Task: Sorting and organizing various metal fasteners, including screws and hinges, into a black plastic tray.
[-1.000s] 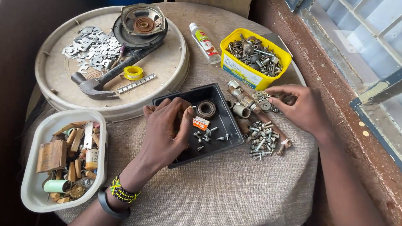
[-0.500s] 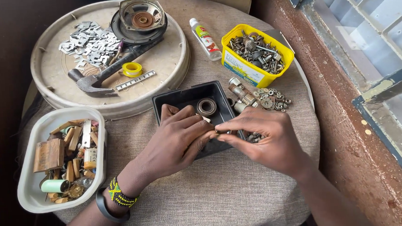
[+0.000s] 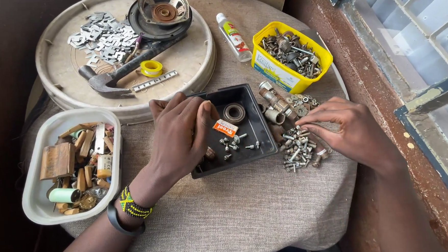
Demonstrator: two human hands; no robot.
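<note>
My left hand rests flat over the left half of a black plastic tray, fingers spread, nothing held. In the tray lie several small screws, a round bearing and a small orange-and-white label piece. My right hand hovers over a heap of screws and nuts on the cloth just right of the tray. Its fingertips point left and touch the heap; whether they pinch a piece I cannot tell.
A white tub of wood bits and small parts stands at left. Behind, a round tray carries a hammer, yellow tape roll, metal clips and a speaker. A yellow tub of hardware and a small glue bottle sit at right. The windowsill runs along the right.
My right hand has moved from over the black tray back right to the screw heap. My left hand stays on the tray.
</note>
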